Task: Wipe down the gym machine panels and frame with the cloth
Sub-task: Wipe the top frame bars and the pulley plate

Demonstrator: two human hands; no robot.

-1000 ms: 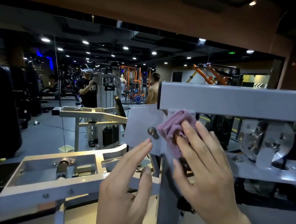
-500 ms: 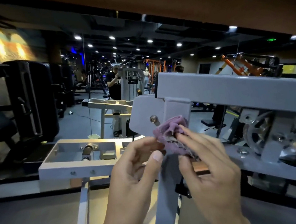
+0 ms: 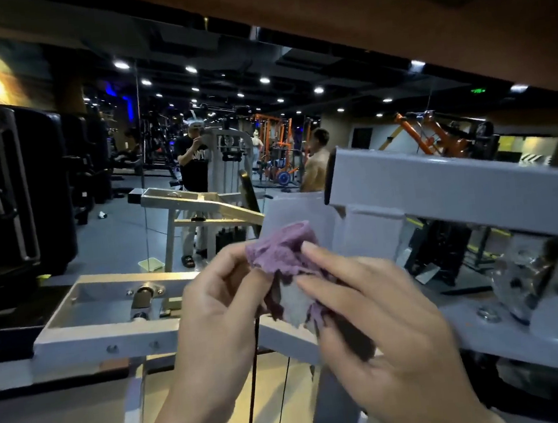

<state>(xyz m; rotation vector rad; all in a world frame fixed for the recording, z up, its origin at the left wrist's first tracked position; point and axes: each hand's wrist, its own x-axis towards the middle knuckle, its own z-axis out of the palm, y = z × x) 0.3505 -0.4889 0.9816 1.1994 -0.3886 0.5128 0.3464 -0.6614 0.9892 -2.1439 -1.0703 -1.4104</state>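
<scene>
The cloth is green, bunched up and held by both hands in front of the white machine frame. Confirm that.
Not quite: the cloth is purple, not green, as the head view shows. The rest holds: it is bunched up, held by the left hand and right hand in front of the white machine frame.

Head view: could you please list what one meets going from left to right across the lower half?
Open grey bracket → left hand → purple cloth → right hand → metal pulley.
</scene>
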